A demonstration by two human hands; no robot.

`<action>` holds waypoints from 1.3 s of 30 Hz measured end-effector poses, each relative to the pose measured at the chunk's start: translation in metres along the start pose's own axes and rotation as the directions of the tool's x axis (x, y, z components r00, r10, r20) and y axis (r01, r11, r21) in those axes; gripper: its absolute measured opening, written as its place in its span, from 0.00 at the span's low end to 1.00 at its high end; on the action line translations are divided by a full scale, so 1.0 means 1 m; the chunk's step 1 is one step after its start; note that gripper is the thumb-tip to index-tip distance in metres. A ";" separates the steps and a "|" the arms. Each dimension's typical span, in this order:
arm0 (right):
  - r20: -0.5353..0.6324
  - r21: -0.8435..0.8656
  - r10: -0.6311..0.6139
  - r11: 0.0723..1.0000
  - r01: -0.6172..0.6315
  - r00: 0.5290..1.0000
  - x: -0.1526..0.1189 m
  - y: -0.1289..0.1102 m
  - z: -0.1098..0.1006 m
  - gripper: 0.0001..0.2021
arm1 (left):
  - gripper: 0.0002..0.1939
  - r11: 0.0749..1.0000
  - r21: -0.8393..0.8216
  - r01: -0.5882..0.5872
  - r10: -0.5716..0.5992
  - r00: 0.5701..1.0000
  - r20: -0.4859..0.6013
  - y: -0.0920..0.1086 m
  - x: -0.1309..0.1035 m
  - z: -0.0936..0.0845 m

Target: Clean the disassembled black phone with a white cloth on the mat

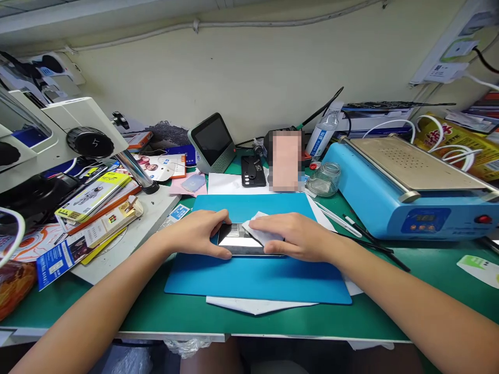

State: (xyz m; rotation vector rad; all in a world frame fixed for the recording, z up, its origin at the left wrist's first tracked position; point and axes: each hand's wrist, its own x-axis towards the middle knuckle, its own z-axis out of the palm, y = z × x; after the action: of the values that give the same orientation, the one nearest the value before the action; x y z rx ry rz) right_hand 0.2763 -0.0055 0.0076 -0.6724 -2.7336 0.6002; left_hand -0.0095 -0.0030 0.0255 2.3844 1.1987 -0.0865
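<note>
The left hand [197, 232] grips the left end of a flat screen [239, 243], thumb along the near edge and fingers at the far edge; the right hand [294, 234] grasps a folded white cloth [263, 231] and holds it down on the right part of the same screen, thumb low by the near edge. The screen lies flat on the blue mat [234, 278], its long side running left to right; as to progress, the cloth is in contact with the glass, the left part is uncovered and shows bright reflections, and the right part is hidden under cloth and fingers; how much of the surface has been gone over, and how much is left, cannot be determined. Beneath the mat, white paper [257, 305] juts out at the near side; beyond it lie a black phone [253, 172] and a glass jar [325, 179]; tweezers [339, 221] rest to the right, near a blue machine [374, 208]; a microscope stand [91, 140] occupies the left, with boxes [93, 197] beside it.
</note>
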 end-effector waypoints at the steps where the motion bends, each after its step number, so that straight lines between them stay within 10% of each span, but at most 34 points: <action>1: -0.005 -0.013 0.020 1.000 -0.020 1.000 0.000 0.001 0.000 0.33 | 0.33 1.000 -0.002 0.001 0.000 1.000 0.003 0.000 0.000 0.000; 39: 0.034 0.076 -0.098 0.993 0.095 0.995 0.000 -0.006 0.004 0.30 | 0.33 1.000 0.008 -0.010 0.010 1.000 -0.011 0.000 -0.001 0.000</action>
State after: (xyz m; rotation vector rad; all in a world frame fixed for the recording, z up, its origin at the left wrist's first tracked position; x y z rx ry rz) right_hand 0.2721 -0.0116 0.0068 -0.5132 -2.7444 0.6953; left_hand -0.0100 -0.0038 0.0258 2.4004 1.1934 -0.0748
